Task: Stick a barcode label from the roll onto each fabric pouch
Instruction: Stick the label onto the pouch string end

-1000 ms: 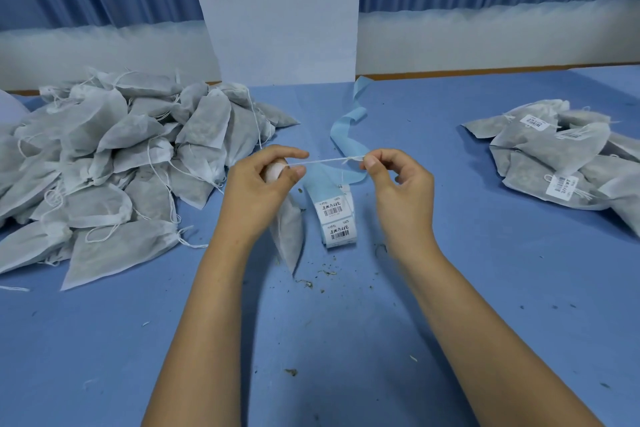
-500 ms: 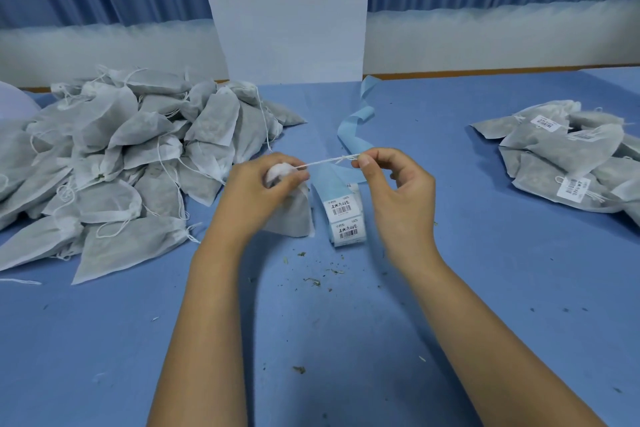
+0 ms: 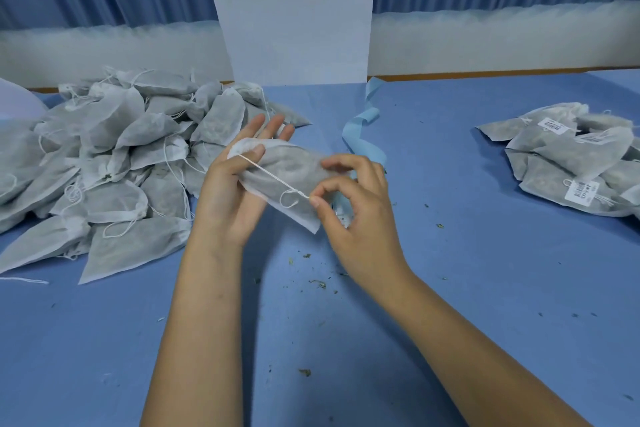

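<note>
While our left hand (image 3: 235,198) lies palm up above the counter (image 3: 485,288), we've got one pouch (image 3: 284,173) resting across it, slanting down to the right. The left fingers (image 3: 272,126) are straight and a bit spread behind the pouch. The thumb pins the gathered top end against them, so that hand is clamped on the pouch.

Our right hand (image 3: 363,218) pinches the end of the string (image 3: 266,173) between thumb and forefinger, with the other fingers loosely curled. The string runs from under the left thumb across the face of the pouch and makes a small loop just before the pinch.

A blue strip (image 3: 362,118) curls from the back of the counter down behind our right hand. We can't really make out the roll itself.

The left pile (image 3: 121,166) is a big heap of grey pouches with strings all over the place, close to our left hand. The right pile (image 3: 571,156) sits well apart on the other side, and a few of its pouches show white barcode labels (image 3: 581,192). Crumbs (image 3: 317,282) are scattered on the counter below our hands.
</note>
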`<action>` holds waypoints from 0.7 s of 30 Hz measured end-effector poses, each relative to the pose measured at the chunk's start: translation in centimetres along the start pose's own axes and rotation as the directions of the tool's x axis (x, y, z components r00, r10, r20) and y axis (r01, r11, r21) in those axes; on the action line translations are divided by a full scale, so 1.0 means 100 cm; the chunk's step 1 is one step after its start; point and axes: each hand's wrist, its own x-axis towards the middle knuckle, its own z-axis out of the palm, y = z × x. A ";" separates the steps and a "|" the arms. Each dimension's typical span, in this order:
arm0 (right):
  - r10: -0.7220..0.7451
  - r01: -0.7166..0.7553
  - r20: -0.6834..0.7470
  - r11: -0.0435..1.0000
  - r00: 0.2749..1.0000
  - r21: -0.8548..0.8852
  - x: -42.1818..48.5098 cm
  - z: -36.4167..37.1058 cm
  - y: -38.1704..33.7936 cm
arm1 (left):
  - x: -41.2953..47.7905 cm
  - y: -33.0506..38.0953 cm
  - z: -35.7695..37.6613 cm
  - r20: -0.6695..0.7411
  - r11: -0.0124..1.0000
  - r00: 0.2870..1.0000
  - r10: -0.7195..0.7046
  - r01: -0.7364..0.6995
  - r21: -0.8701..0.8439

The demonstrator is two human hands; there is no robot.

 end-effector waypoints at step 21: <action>0.307 -0.328 0.140 0.932 0.941 0.157 0.030 -0.042 0.022 | -0.003 -0.019 0.014 -0.059 0.513 0.805 0.590 -0.318 0.797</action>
